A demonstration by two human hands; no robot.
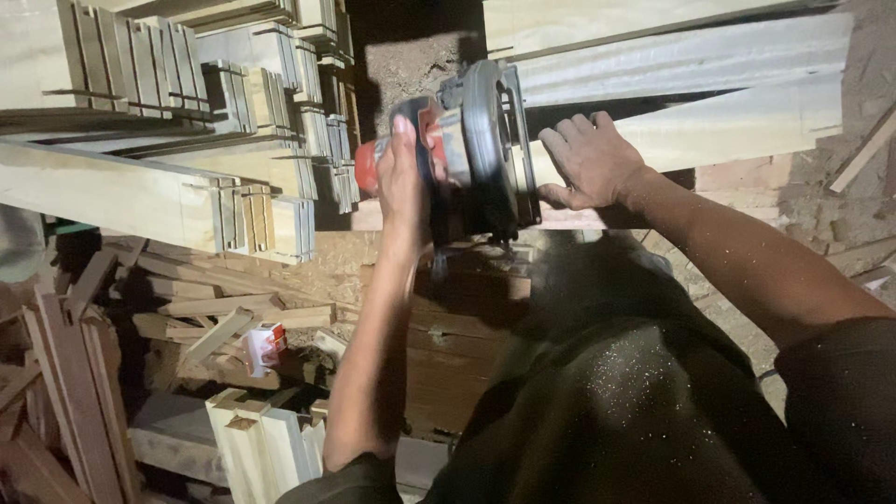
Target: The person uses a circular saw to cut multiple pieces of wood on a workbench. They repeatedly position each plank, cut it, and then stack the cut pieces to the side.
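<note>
My left hand grips the handle of a red and black circular saw, whose round guard stands upright at the end of a pale wooden plank. My right hand lies flat on that plank just right of the saw, fingers spread and pressing down. The blade itself is hidden by the guard. My dark trousers, speckled with sawdust, fill the lower middle.
Stacks of notched pale boards lie to the left of the saw. Offcuts and scrap wood pile up on the floor at lower left, with a small red and white box among them. More planks lie beyond the saw.
</note>
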